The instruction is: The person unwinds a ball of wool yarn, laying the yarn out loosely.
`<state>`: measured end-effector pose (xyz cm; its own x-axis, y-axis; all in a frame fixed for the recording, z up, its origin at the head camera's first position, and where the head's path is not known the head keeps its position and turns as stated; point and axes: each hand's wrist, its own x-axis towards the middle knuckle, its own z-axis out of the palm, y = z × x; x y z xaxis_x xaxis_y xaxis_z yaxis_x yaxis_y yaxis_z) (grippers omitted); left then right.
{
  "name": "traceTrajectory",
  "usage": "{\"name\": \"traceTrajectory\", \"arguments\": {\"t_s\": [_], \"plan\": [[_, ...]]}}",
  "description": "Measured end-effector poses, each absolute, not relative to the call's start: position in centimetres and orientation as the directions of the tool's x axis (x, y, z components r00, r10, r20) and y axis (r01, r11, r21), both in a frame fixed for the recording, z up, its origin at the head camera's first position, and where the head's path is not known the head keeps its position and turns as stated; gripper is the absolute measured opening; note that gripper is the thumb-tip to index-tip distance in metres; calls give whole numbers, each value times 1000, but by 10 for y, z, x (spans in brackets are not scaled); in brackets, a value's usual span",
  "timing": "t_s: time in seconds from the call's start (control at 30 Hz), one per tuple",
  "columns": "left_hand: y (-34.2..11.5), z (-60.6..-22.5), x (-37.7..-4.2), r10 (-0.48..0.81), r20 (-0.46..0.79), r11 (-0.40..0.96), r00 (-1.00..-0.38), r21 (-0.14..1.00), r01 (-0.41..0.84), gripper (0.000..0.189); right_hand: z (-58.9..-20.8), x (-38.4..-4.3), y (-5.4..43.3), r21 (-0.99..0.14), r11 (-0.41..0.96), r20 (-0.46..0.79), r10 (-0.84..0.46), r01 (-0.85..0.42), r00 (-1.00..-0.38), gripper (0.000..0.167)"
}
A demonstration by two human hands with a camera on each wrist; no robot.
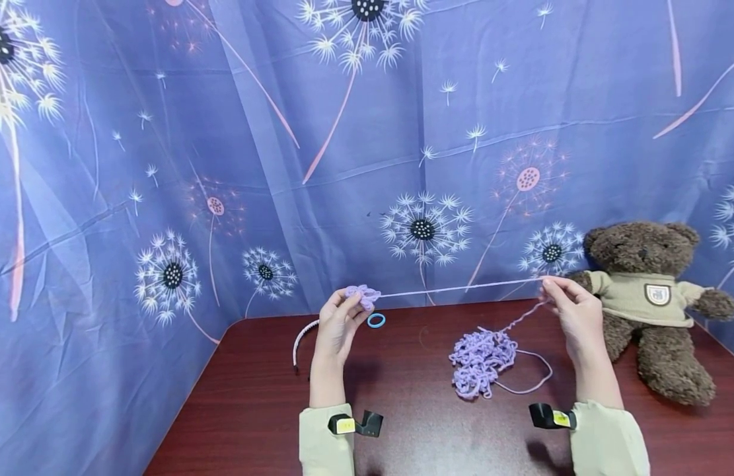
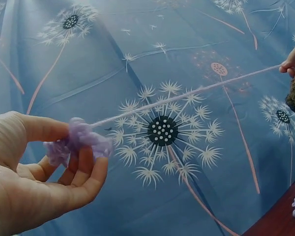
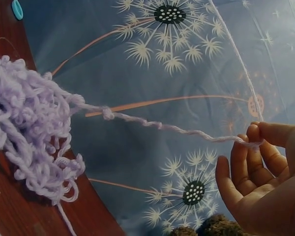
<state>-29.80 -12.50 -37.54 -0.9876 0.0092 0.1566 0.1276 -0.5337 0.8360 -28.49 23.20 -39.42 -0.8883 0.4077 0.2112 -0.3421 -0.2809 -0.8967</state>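
Observation:
My left hand (image 1: 337, 324) pinches a small bunched lilac crochet piece (image 2: 88, 142) between thumb and fingers, raised over the table's far side. From it a lilac yarn strand (image 1: 456, 289) runs straight and taut across to my right hand (image 1: 575, 314). There the thumb and forefinger pinch the strand (image 3: 246, 83), the other fingers loosely bent. Below the right fingertips, a kinked length of yarn (image 3: 177, 130) slopes down to a tangled lilac yarn heap (image 1: 482, 360) on the table. One loose loop of yarn (image 1: 548, 373) lies to the heap's right.
On the dark red table (image 1: 414, 410), a light blue ring (image 1: 376, 320) lies just right of my left hand. Behind that wrist curves a whitish cord-like band (image 1: 298, 340). A brown teddy bear (image 1: 655, 307) in a beige sweater sits at right, against a blue dandelion-print curtain (image 1: 343, 231).

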Motion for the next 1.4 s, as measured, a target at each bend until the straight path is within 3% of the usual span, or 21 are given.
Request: {"name": "traceTrajectory", "arguments": {"t_s": [0.37,0.73,0.9,1.0,1.13,1.23,1.3,1.4], "plan": [[-133,-374,-300,-156,129,-568,-979,799,195,21,-397,-286,238,-899,-305,161,436,-314,-886,21],[-143,-374,-300,-187,130,-576,-974,788,216,21,-401,-289,252,-855,-394,110,500,-338,-859,21],[-137,-373,-300,-153,155,-620,-976,754,217,22,-404,-288,248,-864,-373,147,458,-339,-877,22],[-129,-373,-299,-117,176,-634,-977,744,211,19,-405,-289,237,-899,-297,193,393,-323,-899,23],[-115,-374,-297,-59,212,-627,-976,753,201,11,-402,-292,210,-968,18,243,314,-250,-918,11],[-106,-375,-296,-13,237,-620,-971,760,194,9,-397,-291,183,-950,241,257,240,-199,-936,30],[-100,-376,-295,9,247,-614,-969,766,190,10,-394,-288,165,-937,288,253,171,-197,-952,40],[-91,-377,-294,43,246,-597,-968,784,172,11,-391,-285,137,-924,293,271,51,-245,-961,37]]}}
